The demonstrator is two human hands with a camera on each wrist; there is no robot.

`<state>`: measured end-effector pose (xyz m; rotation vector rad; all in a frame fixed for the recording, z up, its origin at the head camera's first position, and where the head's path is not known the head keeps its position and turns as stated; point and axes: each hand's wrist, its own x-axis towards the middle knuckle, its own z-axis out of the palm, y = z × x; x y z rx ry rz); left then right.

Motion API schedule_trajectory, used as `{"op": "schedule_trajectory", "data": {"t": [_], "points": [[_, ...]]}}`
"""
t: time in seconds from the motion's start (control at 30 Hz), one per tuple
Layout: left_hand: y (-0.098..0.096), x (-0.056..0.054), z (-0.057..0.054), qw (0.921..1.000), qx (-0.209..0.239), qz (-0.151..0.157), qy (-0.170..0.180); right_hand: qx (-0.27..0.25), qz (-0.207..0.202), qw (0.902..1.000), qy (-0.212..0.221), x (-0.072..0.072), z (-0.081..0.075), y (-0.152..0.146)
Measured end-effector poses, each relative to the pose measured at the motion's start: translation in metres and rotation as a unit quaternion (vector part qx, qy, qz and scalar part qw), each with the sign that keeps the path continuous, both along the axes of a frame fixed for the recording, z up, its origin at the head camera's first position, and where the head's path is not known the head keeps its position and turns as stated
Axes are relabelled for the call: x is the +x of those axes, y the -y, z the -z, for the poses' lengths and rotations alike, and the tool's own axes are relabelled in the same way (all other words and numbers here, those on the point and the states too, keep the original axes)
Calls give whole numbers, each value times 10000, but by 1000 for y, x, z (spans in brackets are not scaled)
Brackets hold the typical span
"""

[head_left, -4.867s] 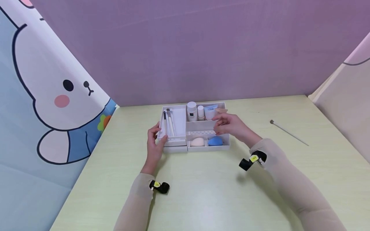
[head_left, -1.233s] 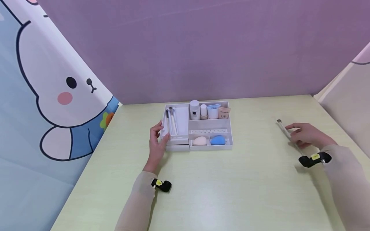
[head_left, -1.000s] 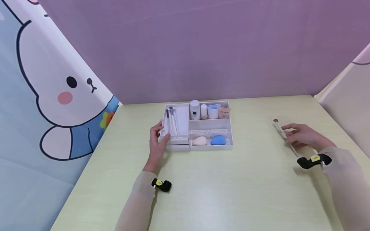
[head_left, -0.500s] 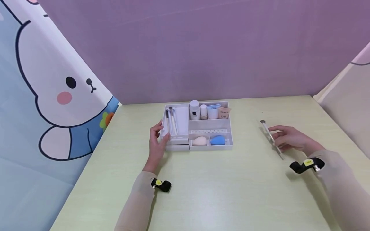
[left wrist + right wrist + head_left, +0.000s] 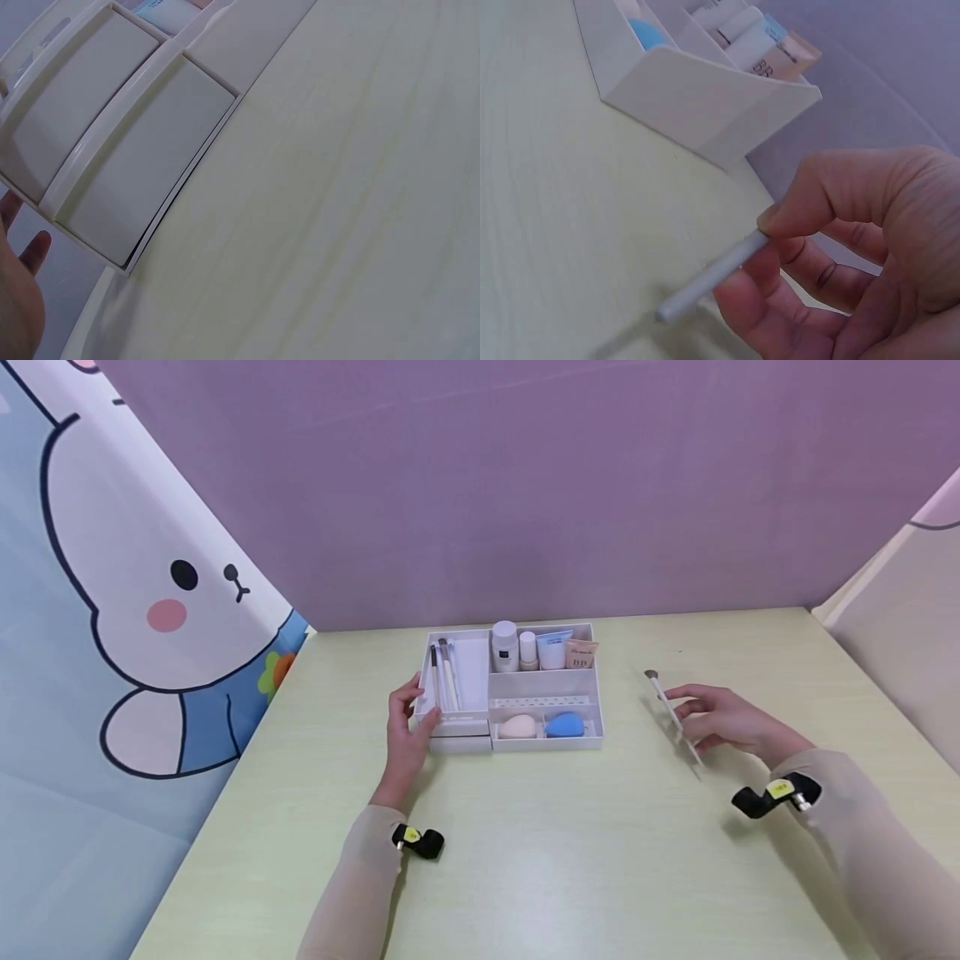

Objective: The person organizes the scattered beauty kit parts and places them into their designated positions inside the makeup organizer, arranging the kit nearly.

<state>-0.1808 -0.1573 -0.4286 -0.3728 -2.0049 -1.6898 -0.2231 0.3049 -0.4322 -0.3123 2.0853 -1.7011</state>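
In the head view, my right hand pinches a white makeup brush between thumb and fingers, above the table. Its dark bristle head points up and away from me. The handle end shows in the right wrist view. My left hand touches the left side of a white cosmetics organizer, thumb and fingers spread along that wall. In the organizer's left tray lie several brushes. Its right half holds a white bottle, a smaller bottle, and two tubes.
A pink sponge and a blue sponge sit in the organizer's front compartments. Closed drawers face front under the tray. The pale table meets a purple backdrop; a rabbit-print cloth hangs at left.
Earlier the brush lay on the table at right. My right hand has picked it up and carried it leftward, nearer the organizer. The left hand stays at the organizer's side.
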Motion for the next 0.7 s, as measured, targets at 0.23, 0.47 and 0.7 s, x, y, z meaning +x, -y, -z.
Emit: {"op": "schedule_trajectory", "data": {"t": [0.23,0.47,0.7], "points": [[0,1,0,10000,-49,32,76,-128,-49,9999,44,3,-2,13],[0,1,0,10000,-6,19,86,-326,-60,9994,-16,9,-6,27],[1,1,0,10000,25,30,63,-374,-41,9991,-173,13,-11,43]]}}
